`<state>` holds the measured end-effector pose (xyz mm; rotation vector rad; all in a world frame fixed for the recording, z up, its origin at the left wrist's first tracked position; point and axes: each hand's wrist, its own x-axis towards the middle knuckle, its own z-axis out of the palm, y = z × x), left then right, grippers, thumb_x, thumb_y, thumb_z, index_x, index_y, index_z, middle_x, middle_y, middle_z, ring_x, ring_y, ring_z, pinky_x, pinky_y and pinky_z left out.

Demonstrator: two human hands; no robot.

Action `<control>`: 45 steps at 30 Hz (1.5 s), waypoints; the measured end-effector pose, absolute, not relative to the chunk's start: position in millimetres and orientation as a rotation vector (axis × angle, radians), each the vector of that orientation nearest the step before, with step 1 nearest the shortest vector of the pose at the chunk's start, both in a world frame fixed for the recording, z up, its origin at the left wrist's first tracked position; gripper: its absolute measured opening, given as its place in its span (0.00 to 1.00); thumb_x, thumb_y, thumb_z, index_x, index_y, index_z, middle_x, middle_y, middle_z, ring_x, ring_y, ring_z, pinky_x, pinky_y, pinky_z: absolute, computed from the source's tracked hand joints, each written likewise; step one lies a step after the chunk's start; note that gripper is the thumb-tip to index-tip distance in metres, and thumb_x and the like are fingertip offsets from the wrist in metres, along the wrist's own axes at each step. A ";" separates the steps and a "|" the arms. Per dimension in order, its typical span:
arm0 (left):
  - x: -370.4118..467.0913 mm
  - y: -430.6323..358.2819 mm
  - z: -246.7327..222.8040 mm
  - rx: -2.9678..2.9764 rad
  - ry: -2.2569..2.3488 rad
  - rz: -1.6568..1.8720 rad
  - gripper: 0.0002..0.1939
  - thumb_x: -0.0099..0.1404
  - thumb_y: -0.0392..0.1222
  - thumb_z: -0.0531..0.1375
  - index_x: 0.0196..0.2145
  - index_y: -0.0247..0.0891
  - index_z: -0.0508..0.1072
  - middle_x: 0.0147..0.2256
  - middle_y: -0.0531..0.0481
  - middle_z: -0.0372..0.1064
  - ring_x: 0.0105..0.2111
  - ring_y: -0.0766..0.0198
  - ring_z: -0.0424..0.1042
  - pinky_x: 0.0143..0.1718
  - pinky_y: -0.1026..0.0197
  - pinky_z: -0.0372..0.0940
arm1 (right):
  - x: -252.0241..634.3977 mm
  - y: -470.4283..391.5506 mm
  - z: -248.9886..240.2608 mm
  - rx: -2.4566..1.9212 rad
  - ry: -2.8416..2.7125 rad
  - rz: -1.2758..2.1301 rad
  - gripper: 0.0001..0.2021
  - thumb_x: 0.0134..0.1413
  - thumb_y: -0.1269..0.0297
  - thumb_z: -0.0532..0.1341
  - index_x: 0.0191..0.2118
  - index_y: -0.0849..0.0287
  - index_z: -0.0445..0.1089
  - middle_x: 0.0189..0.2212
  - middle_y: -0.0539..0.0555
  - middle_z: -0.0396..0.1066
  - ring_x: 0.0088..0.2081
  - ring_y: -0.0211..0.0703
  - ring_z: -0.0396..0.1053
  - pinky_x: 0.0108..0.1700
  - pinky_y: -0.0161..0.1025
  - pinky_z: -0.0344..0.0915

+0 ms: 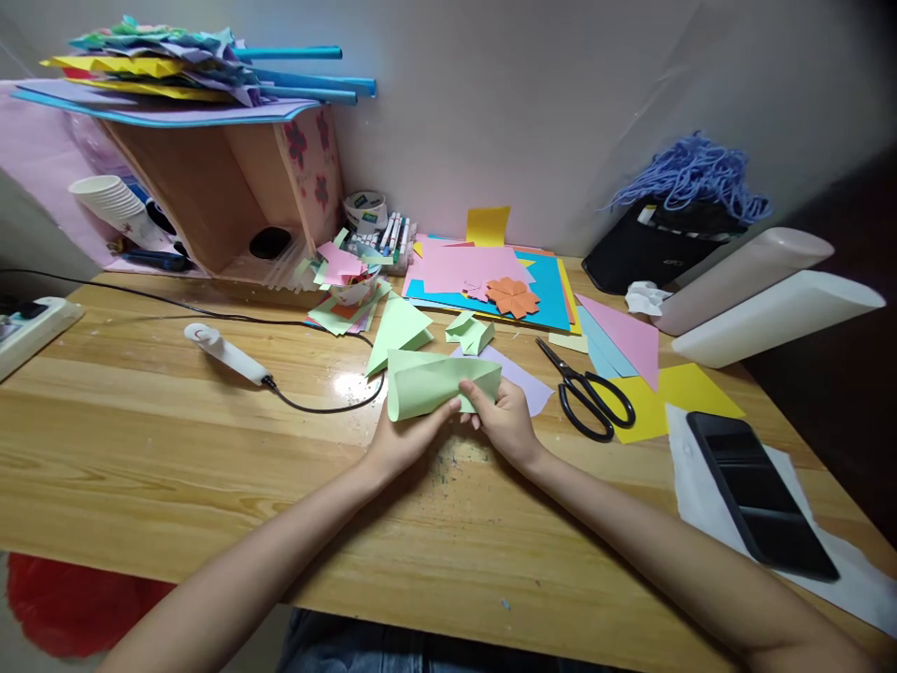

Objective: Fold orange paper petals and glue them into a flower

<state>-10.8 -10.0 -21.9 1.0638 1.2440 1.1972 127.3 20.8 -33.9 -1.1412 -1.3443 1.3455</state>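
A light green sheet of paper (427, 381), bent over on itself with a rounded fold at its left end, is held above the table between both hands. My left hand (413, 432) grips its lower edge, the thumb lying along the front. With thumb on top and fingers below, my right hand (505, 419) pinches the right part. Just behind are a folded green paper triangle (399, 329) and a small folded green paper piece (471, 334). A lilac paper (527, 385) lies partly under the hands. To the right rest black-handled scissors (587, 393), blades pointing away.
A white glue gun (228, 355) with a black cable lies left. Behind are a wooden box (308, 187), a cup of paper scraps (354, 290), stacked coloured paper (455, 266) and an orange paper flower (513, 297). A phone (761, 495) and yellow paper (645, 411) lie right.
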 end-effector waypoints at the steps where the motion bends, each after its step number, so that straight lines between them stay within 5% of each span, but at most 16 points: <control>1: -11.7 -9.7 -21.8 1.056 1.244 1.208 0.18 0.51 0.45 0.63 0.38 0.33 0.72 0.38 0.43 0.73 0.37 0.60 0.72 0.40 0.59 0.66 | 127.3 20.7 -34.4 -1.130 -1.351 1.330 0.13 0.49 0.55 0.60 0.27 0.61 0.63 0.14 0.46 0.63 0.14 0.32 0.59 0.16 0.29 0.55; 9: -23.4 2.0 -15.3 1.047 1.325 1.156 0.14 0.51 0.48 0.63 0.28 0.33 0.71 0.19 0.52 0.68 0.17 0.70 0.64 0.19 0.68 0.60 | 129.4 23.5 -36.3 -1.174 -1.371 1.305 0.16 0.50 0.53 0.59 0.24 0.62 0.65 0.12 0.47 0.63 0.13 0.32 0.57 0.14 0.30 0.52; 19: -44.9 13.2 -8.8 1.028 1.364 1.138 0.20 0.43 0.48 0.67 0.30 0.31 0.72 0.30 0.44 0.73 0.30 0.60 0.71 0.32 0.62 0.65 | 128.1 24.6 -34.4 -1.090 -1.335 1.606 0.18 0.49 0.51 0.58 0.24 0.64 0.70 0.19 0.54 0.72 0.16 0.34 0.63 0.17 0.31 0.61; 33: -49.4 15.2 -12.3 1.143 1.467 1.183 0.21 0.41 0.49 0.68 0.30 0.32 0.71 0.25 0.51 0.70 0.24 0.65 0.68 0.25 0.66 0.64 | 126.9 22.4 -29.8 -1.106 -1.350 1.604 0.19 0.48 0.50 0.59 0.24 0.64 0.71 0.19 0.54 0.72 0.15 0.35 0.64 0.18 0.32 0.62; 45: -49.7 15.1 -3.6 1.303 1.283 1.273 0.32 0.46 0.43 0.66 0.47 0.42 0.56 0.36 0.50 0.68 0.29 0.66 0.70 0.27 0.66 0.66 | 128.2 28.1 -33.6 -1.120 -1.245 1.591 0.20 0.49 0.49 0.58 0.25 0.64 0.71 0.20 0.56 0.73 0.18 0.36 0.68 0.20 0.31 0.65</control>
